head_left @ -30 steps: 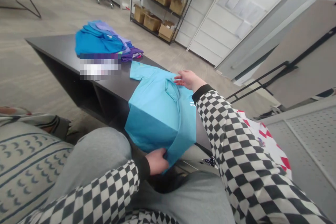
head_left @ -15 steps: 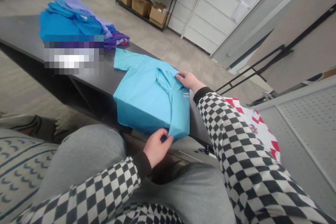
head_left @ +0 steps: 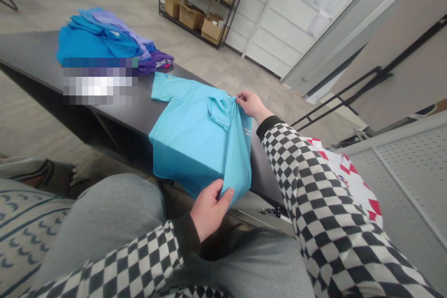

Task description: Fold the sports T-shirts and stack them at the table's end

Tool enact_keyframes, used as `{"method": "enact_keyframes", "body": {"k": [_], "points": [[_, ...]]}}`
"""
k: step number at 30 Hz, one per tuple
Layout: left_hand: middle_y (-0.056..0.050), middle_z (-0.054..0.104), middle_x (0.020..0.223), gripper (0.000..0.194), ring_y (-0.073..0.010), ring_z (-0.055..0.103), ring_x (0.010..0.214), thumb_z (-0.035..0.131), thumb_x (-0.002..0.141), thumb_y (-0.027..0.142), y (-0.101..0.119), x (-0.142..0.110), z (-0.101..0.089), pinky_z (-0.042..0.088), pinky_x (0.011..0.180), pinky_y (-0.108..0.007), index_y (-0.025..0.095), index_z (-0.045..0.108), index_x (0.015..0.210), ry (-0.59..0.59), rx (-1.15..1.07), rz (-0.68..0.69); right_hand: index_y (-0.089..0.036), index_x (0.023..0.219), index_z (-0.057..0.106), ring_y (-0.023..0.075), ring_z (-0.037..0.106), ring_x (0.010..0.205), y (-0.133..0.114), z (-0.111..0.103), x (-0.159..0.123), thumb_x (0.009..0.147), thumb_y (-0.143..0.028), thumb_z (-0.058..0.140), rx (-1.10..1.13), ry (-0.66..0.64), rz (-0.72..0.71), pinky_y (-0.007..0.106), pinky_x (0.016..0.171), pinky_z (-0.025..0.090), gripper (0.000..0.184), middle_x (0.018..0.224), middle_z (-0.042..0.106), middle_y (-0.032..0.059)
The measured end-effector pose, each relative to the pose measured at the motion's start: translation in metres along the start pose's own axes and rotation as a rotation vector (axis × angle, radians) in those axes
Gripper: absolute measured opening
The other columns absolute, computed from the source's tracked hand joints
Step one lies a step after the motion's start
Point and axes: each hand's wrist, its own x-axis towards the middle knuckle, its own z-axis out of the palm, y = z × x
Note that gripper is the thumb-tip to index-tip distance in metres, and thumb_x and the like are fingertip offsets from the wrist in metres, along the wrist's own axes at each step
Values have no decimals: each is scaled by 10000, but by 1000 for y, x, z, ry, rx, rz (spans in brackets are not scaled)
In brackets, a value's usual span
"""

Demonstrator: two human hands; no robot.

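A light blue T-shirt (head_left: 190, 128) lies on the dark table (head_left: 125, 111), its lower part hanging over the near edge. One side of it is folded over, with a sleeve lying on top and a white logo showing near the right edge. My left hand (head_left: 211, 207) pinches the hanging hem at the near right corner. At the shirt's far right side, my right hand (head_left: 250, 104) grips the fabric near the shoulder between thumb and fingers. Cloth between the two hands is drawn into a lengthwise crease.
A pile of blue and purple clothes (head_left: 101, 37) sits at the table's left part, beside a blurred-out patch. A red and white checked garment (head_left: 359, 181) lies to the right, past my sleeve. Behind stands a shelf (head_left: 223, 2) with cardboard boxes (head_left: 190, 16).
My right hand has gathered the shirt's shoulder, pulling the cloth taut and partly covering the logo. My left hand still holds the hem, slightly lower in view. The whole view has shifted a little.
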Motion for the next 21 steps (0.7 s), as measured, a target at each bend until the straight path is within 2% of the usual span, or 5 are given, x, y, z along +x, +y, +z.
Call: {"method": "enact_keyframes", "body": {"k": [5,11,13,16,21], "points": [[42,494,767,364,-158,486,747,573,1095,520,9,-3,-3,399,718,-288,236,543,871,2,19,15,-170,1275,805,259,715,995,5,-2,10,1040,-282,589,-91,24,68,371,995,585,338,1108,821,111],[-8,660,783,172,-205,637,795,633,1010,221,-18,-5,-8,436,743,-313,225,623,838,-57,274,-254,-159,1204,850,260,748,1022,9,-4,7,917,-168,682,-209,-143,106,350,1009,592,333,1128,847,117],[-57,730,896,130,-246,692,919,668,953,160,-19,-4,-14,486,832,-339,217,654,836,-70,399,-155,-147,1284,836,273,755,1097,3,-2,9,961,-162,645,-209,-101,84,362,1041,585,376,1231,845,141],[-87,770,1046,28,-267,708,1029,704,953,210,-10,3,-21,515,936,-360,208,720,931,-3,394,20,-141,1309,826,288,751,1162,-13,4,16,1056,-250,624,-147,-59,-39,391,1085,576,342,1301,835,154],[-2,729,844,299,-182,637,771,644,1063,463,7,13,-19,481,749,-296,212,751,940,53,121,-27,-187,1189,842,266,741,1064,-40,21,26,1025,-380,781,-39,-177,-202,375,1049,575,260,1188,846,96]]}}
